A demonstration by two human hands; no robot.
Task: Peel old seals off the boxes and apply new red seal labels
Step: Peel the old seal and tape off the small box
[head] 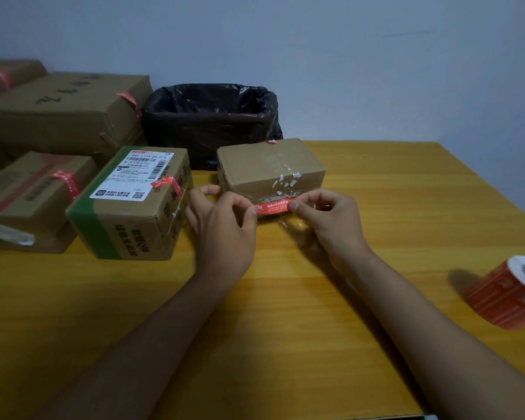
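A person's two bare forearms reach forward over a yellow wooden surface [285,298]. Between the hands stretches a red seal label [275,206] with white print, held flat and level: the left hand [222,225] pinches its left end between thumb and forefinger, and the right hand [328,219] pinches its right end the same way, the other fingers of both curled. The label hangs just in front of the near face of a small brown cardboard box [270,168], which stands on the surface directly behind the hands; its top shows clear tape and torn white scraps near the front edge, and a bit of red shows at its far top edge. To the left stands a box with a green stripe [128,207], carrying a white shipping label and a red seal over its top edge. Further left and behind are more brown boxes [67,107], several with red seals. Behind the small box sits a bin lined with a black bag [209,122]. At the right edge of the surface lies a roll of red labels [509,292].
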